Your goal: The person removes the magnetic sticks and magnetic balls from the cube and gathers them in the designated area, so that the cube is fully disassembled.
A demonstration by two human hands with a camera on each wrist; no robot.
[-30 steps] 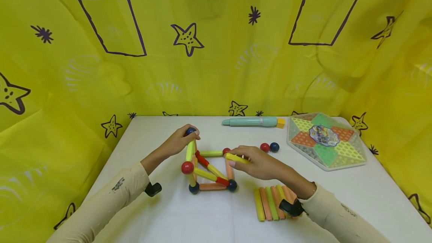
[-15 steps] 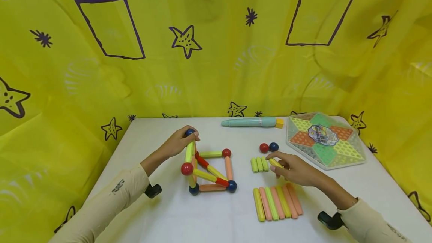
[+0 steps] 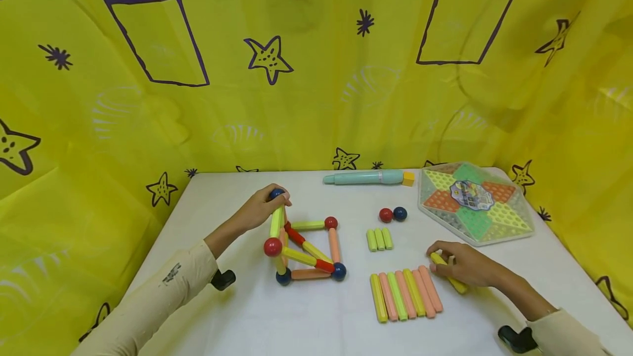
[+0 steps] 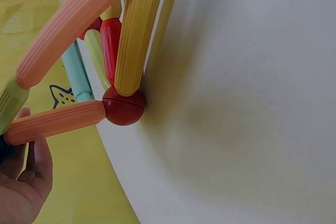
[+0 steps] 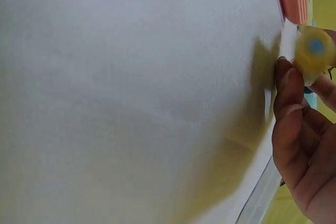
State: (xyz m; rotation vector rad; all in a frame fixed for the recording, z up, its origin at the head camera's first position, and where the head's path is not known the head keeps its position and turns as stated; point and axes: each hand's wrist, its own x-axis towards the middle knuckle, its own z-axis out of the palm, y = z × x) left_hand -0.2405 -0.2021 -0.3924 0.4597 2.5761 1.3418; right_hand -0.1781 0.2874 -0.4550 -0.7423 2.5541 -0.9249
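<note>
A frame of magnetic sticks and balls (image 3: pixel 310 273) stands on the table, left of centre. My left hand (image 3: pixel 258 209) grips its upper far corner, with fingers around the dark blue ball (image 3: pixel 277 194) there. In the left wrist view, fingers and thumb hold the end of an orange stick (image 4: pixel 58 121) that runs to a red ball (image 4: pixel 124 107). My right hand (image 3: pixel 470 264) pinches a yellow magnetic stick (image 3: pixel 456 284), just right of a row of longer sticks (image 3: pixel 401 295). The right wrist view shows that stick's round end (image 5: pixel 314 46) between fingers and thumb, above the table.
Three short green sticks (image 3: pixel 379 239) lie side by side behind the longer row. A red ball (image 3: pixel 386 215) and a blue ball (image 3: pixel 400 213) sit behind them. A star-patterned game board (image 3: pixel 475 202) lies at the back right, and a teal pen-like tube (image 3: pixel 366 177) at the back.
My right hand has moved away from the frame, rightward and toward me, carrying the yellow stick past the short green sticks to the longer row's right side. My left hand stays at the frame's corner.
</note>
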